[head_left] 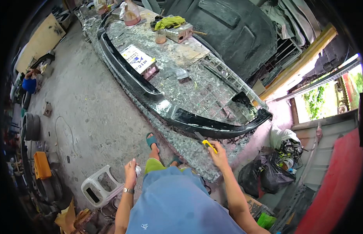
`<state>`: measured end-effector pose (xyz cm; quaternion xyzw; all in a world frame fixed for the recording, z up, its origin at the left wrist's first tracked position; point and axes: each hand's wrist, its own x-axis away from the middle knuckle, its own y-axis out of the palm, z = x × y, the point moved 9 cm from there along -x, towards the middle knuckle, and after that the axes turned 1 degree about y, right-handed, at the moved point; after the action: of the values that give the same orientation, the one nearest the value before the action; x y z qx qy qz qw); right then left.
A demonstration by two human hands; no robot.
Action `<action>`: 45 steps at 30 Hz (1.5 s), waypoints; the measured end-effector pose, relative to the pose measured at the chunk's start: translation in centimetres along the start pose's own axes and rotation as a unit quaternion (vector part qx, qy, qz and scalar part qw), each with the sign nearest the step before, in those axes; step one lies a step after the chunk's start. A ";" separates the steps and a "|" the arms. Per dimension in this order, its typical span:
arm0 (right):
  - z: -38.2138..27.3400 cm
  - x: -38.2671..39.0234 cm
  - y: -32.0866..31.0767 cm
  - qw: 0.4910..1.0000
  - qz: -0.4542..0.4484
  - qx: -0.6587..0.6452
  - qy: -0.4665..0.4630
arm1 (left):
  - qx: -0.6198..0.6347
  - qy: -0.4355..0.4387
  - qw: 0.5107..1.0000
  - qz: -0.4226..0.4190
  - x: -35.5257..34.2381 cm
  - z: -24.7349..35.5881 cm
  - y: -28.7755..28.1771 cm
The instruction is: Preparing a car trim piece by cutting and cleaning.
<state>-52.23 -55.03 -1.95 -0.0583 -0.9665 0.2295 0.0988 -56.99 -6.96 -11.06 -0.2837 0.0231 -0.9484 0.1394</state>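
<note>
- We find the long black part [162, 106] shaped and glossy, lying along the bench [201, 87]; we judge the forming done, but cannot tell what work remains.
- We note the right hand [219, 156] closed around a yellow knife [208, 145], blade out; the part lies just ahead, contact unclear.
- The left hand [130, 172], well apart from it, is beside something whitish [138, 170]; we cannot confirm a grip.

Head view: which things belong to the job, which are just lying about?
Likely in use:
yellow cutter, right grip
small white item, left grip
black curved panel
worktable beneath it

Apparently lying about:
white plastic chair
black plastic bags
orange container
</note>
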 end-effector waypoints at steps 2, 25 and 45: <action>-1.9 -0.5 0.6 1.000 0.011 0.006 -0.015 | -0.023 0.023 0.999 0.029 0.2 -0.7 -0.4; -3.6 -1.5 3.2 0.996 -0.042 0.070 -0.035 | -0.140 0.131 0.964 -0.183 0.8 10.6 14.4; -6.8 -2.6 -0.5 0.984 0.004 0.152 -0.092 | -0.203 0.155 0.938 -0.235 0.7 10.5 16.3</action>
<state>-48.23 -52.96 3.76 -0.0247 -0.9252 0.3784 0.0168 -47.72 -22.42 -3.94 -0.1524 0.1688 -0.9617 -0.1531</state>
